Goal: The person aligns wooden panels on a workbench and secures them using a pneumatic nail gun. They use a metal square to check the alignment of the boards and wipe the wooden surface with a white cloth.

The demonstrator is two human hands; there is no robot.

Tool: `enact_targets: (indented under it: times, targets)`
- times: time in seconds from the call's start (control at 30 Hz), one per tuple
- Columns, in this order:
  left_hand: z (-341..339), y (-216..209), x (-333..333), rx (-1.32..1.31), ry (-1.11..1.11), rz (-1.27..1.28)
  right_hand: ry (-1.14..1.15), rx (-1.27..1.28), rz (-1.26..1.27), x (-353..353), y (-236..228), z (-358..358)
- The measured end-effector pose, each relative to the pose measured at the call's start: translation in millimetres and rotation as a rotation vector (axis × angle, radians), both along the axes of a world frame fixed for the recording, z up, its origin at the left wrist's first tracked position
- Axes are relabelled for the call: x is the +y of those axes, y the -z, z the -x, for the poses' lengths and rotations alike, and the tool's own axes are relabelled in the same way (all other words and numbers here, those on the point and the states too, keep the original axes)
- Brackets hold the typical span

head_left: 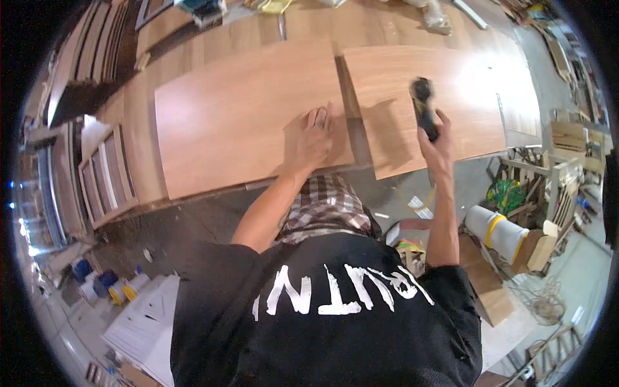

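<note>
Two flat wooden panels lie side by side on a wood-topped workbench, with a narrow dark gap between them. On the left panel, near its right edge, rests my left hand. Its fingers are curled in, one of them straighter; whatever they may hold is hidden. My right hand is wrapped round a black handheld tool with a rounded head and a touch of yellow. Motion blurs the tool, and its exact kind cannot be made out. It is over the right panel, casting a shadow there.
Wrapped pieces and other items line the bench's far side. Stacked boards and a slatted frame stand at the left. Wood scraps, a white roll with a yellow band and a wire coil crowd the right floor.
</note>
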State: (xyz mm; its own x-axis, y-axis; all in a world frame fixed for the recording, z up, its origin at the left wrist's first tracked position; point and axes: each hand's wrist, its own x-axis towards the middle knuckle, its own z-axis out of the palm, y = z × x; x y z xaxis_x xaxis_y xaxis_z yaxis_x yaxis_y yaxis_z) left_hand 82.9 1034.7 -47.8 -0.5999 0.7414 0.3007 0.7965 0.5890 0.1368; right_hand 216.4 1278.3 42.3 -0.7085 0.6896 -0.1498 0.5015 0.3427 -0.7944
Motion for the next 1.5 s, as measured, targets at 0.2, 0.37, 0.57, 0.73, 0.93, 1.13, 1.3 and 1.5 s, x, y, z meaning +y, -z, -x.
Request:
enact_targets:
  times: [0.2,0.37,0.57,0.73,0.93,1.13,1.3,1.5]
  targets:
    - [0,4,-2,-0.084,0.000,-0.057,-0.232,-0.193,0.436,-54,-24,-47]
    - [-2,21,0,-0.134,-0.028,-0.064,-0.272,-0.566,0.249,-102,-29,-27]
    - [-3,26,3,-0.181,-0.036,-0.081,-0.345,-0.469,0.116,-105,-20,-22]
    - [-3,22,1,-0.183,-0.042,-0.086,-0.345,-0.552,0.099,-106,-22,-17]
    - [-6,27,3,-0.223,-0.023,-0.050,-0.325,-0.602,0.083,-107,-17,-21]
    - [-6,19,6,-0.198,-0.024,-0.052,-0.291,-0.592,0.078,-112,-22,-16]
    - [17,53,-40,0.024,-0.178,-0.131,-0.333,-0.609,0.131,-118,-38,1]
    - [119,13,-193,-0.216,-0.661,-0.219,-0.352,-0.583,0.172,-175,-102,51]
